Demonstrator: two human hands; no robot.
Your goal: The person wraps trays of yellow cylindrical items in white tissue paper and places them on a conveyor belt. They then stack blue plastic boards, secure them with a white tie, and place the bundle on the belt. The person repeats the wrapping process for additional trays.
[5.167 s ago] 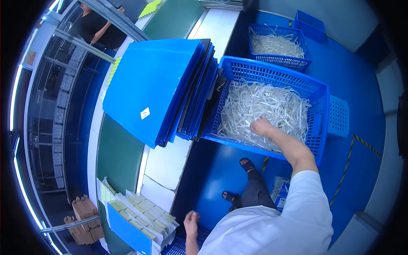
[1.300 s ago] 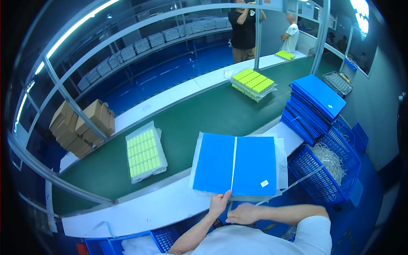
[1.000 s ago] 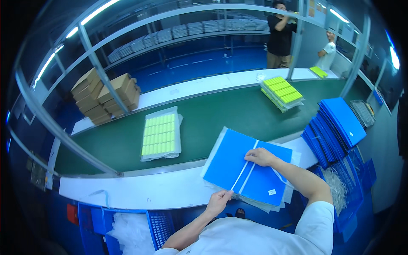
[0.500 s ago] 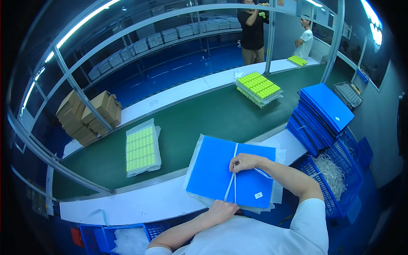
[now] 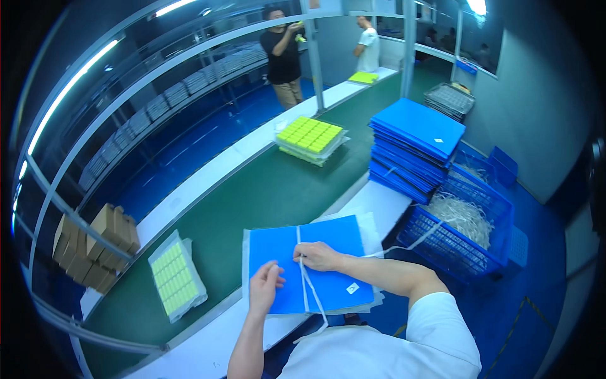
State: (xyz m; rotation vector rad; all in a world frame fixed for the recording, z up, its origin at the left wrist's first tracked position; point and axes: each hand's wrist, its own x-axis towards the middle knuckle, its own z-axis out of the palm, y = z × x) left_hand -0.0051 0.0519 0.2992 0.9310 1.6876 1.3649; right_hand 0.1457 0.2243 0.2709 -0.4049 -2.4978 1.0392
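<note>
A blue plastic sheet (image 5: 341, 243) lies at the table's near edge on top of pale, clear-edged sheets. White strap (image 5: 298, 234) runs over it from the far edge to the near edge, with a loose end hanging past the near side. My right hand (image 5: 320, 256) is closed in a pinch on the strap near the sheet's middle. From there more strap stretches right toward the blue basket. My left hand (image 5: 265, 287) is over the sheet's left part, fingers loosely bent and apart, holding nothing that I can see.
Stacked blue sheets (image 5: 416, 126) stand to the right, beside a blue basket (image 5: 435, 252) of tangled strap. Yellow-green packs (image 5: 175, 278) rest on the green conveyor (image 5: 252, 196). Cardboard boxes (image 5: 104, 240) are at left. Two people (image 5: 284, 60) stand beyond the conveyor.
My left hand has let go of the strap at the near edge and moved up and left over the sheet. My right hand still pinches the strap. The view has turned right.
</note>
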